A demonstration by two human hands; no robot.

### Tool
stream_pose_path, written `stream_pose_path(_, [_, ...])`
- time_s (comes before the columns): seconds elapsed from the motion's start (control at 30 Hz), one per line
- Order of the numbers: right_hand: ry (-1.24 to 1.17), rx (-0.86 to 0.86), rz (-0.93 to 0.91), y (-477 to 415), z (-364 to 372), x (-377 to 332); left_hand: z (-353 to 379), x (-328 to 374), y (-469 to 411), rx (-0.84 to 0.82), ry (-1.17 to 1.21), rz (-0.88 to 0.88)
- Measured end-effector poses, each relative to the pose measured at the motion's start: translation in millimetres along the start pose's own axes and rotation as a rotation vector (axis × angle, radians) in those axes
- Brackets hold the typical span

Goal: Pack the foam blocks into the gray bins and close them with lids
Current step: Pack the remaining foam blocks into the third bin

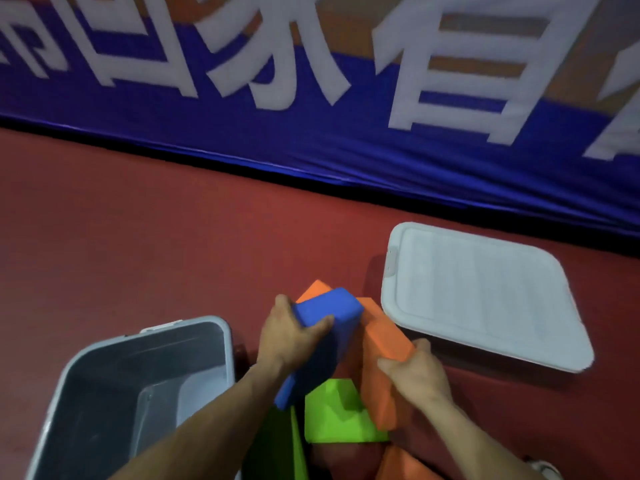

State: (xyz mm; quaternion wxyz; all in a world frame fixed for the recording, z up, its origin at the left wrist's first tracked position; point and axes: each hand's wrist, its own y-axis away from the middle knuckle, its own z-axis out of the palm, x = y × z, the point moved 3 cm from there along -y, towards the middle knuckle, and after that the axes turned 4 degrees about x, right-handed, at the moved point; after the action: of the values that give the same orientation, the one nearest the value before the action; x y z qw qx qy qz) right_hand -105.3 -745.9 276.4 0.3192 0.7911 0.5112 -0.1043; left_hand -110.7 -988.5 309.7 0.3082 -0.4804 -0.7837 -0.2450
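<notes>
My left hand (pixel 291 337) grips a blue foam block (pixel 329 327) by its upper end, lifted above the pile. My right hand (pixel 415 372) holds an orange foam block (pixel 381 344) by its right side. A green block (pixel 337 415) lies on the floor below both. Another orange block (pixel 313 289) peeks out behind the blue one. An open gray bin (pixel 138 386) stands at the lower left and looks empty inside. A light gray lid (pixel 481 296) lies flat on the floor to the right.
The floor is red carpet (pixel 173 237). A blue banner with large white characters (pixel 311 116) runs along the back. More green foam (pixel 277 452) and orange foam (pixel 401 465) lie at the bottom edge. A shoe tip (pixel 543 469) shows at the lower right.
</notes>
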Motion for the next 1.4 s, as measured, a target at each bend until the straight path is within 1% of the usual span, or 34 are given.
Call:
stream_pose_path(0.07, [-0.028,0.037,0.002,28.0,-18.6,-16.0,-21.9,18.4,22.5,0.071,0.086,-0.008])
stream_pose_path(0.17, [-0.020,0.077,0.010,67.0,-49.4,-33.9,-51.4,36.8,58.7,0.164,0.146,0.041])
stream_pose_path(0.3, [-0.003,0.086,0.026,105.9,-90.4,-44.2,-75.5,46.4,106.3,0.226,0.246,0.101])
stream_pose_path(0.37, [0.009,0.107,0.008,122.1,-106.1,-47.1,-80.6,49.9,129.9,0.236,0.283,0.096])
stream_pose_path(0.43, [0.014,0.148,-0.009,135.7,-117.8,-48.8,-81.5,55.2,150.0,0.216,0.310,0.094])
stream_pose_path(0.57, [-0.051,0.207,0.001,158.4,-129.0,-47.1,-73.7,64.8,179.5,0.120,0.365,0.052])
stream_pose_path(0.7, [-0.077,0.246,-0.009,175.8,-135.6,-40.2,-55.5,65.0,190.4,-0.037,0.398,-0.026])
stream_pose_path(0.8, [-0.068,0.223,-0.045,184.4,-141.6,-35.8,-45.3,61.0,191.2,-0.159,0.404,-0.042])
stream_pose_path(0.87, [-0.089,0.196,-0.104,189.2,-143.8,-36.7,-49.9,62.6,195.8,-0.198,0.451,-0.051])
stream_pose_path(1.0, [-0.199,0.175,-0.284,182.8,-143.2,-38.7,-53.3,59.1,199.6,-0.257,0.678,-0.244])
stream_pose_path(1.1, [-0.250,0.104,-0.400,189.3,-148.8,-47.5,-52.0,58.8,200.4,-0.223,0.775,-0.243])
stream_pose_path(1.17, [-0.209,0.103,-0.440,194.7,-151.4,-52.9,-52.5,57.8,197.2,-0.160,0.783,-0.239])
stream_pose_path(1.27, [-0.092,0.164,-0.465,194.7,-151.0,-59.4,-59.8,60.3,192.1,-0.110,0.731,-0.225])
stream_pose_path(1.4, [0.034,0.253,-0.440,197.3,-159.1,-71.7,-75.4,67.2,193.5,-0.066,0.642,-0.063])
